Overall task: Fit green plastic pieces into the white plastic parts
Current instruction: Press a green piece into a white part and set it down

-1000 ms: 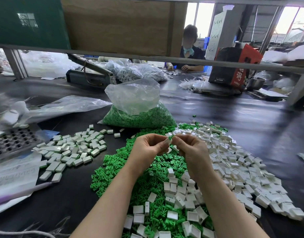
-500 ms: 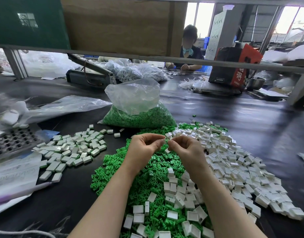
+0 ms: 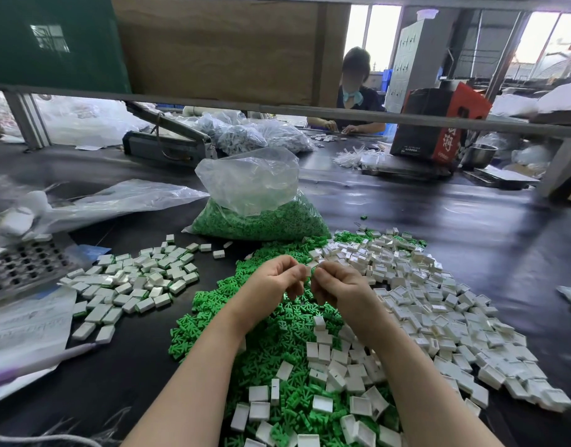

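Note:
My left hand (image 3: 276, 280) and my right hand (image 3: 340, 287) meet fingertip to fingertip above the table's middle. Between them they pinch one small white part (image 3: 308, 271); whether a green piece sits in it is hidden by my fingers. Under my hands and forearms lies a heap of loose green pieces (image 3: 271, 337). A wide spread of white parts (image 3: 439, 304) covers the table to the right and runs in over the green heap near me. On the left lies a separate pile of white parts with green showing at their edges (image 3: 139, 280).
A clear bag of green pieces (image 3: 261, 217) stands just behind the heap. A metal perforated tray (image 3: 22, 266), papers and plastic bags lie at the left. Farther back are a sealing machine (image 3: 168, 143), bagged parts, a red-black box (image 3: 439, 124) and a person working.
Both hands stayed joined on the white part and drifted slightly left and lower. The piles have not moved.

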Demonstrator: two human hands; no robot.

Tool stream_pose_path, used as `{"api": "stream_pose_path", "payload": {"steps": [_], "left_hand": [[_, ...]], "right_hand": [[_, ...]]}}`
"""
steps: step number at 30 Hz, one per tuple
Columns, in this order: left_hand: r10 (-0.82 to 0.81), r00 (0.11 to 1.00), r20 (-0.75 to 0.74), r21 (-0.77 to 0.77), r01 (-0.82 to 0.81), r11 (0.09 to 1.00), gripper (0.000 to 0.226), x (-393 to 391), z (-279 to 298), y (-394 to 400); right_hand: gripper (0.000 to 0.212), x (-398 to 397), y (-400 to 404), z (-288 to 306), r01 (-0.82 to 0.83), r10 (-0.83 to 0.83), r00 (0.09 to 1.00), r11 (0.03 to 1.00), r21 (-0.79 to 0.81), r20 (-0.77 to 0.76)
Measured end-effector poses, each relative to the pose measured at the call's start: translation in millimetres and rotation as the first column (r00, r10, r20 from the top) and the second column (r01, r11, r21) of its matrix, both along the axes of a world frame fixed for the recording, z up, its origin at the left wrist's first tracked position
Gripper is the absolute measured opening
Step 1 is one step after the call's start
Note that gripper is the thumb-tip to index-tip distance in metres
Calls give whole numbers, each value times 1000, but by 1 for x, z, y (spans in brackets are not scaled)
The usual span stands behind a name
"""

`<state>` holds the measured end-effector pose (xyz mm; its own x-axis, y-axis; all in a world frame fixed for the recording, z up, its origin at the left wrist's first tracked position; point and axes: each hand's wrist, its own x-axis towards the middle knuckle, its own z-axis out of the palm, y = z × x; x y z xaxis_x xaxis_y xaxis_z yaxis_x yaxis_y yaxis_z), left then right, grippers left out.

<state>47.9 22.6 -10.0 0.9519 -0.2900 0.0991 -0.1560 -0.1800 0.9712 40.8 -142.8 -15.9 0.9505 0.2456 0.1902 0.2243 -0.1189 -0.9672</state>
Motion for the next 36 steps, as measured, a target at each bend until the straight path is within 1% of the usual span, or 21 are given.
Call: {"api": "stream_pose_path", "payload": {"steps": [2, 4, 9, 15, 21, 32, 36], "left_hand": [[-58, 998, -24, 5, 58, 998, 26, -3, 1, -2], [-85, 996, -32, 0, 85, 996, 29, -5, 2, -2], [-129, 987, -99, 7, 131, 991, 24, -6, -1, 1], [-166, 980, -108, 57, 172, 983, 21, -7, 0, 3], [-166, 982, -85, 134, 176, 975, 26, -7, 1, 4], [-194, 978, -72, 190, 204, 960, 27, -8, 3, 7], [-199, 978, -65, 212, 208, 955, 27, -8, 4, 7]], "right_hand": [[30, -2, 0, 0, -32, 33, 999, 999, 12, -34], [29, -4, -1, 2, -55, 55, 996, 998, 7, -72], [22, -6, -5, 5, -113, 103, 983, 992, -61, -152], [26, -7, -8, 6, -130, 108, 985, 978, -165, -137], [25, -8, -8, 7, -126, 105, 990, 958, -258, -96], [29, -9, -10, 6, -155, 130, 986, 946, -284, -103], [32, -8, -10, 5, -150, 129, 988, 937, -316, -85]]}}
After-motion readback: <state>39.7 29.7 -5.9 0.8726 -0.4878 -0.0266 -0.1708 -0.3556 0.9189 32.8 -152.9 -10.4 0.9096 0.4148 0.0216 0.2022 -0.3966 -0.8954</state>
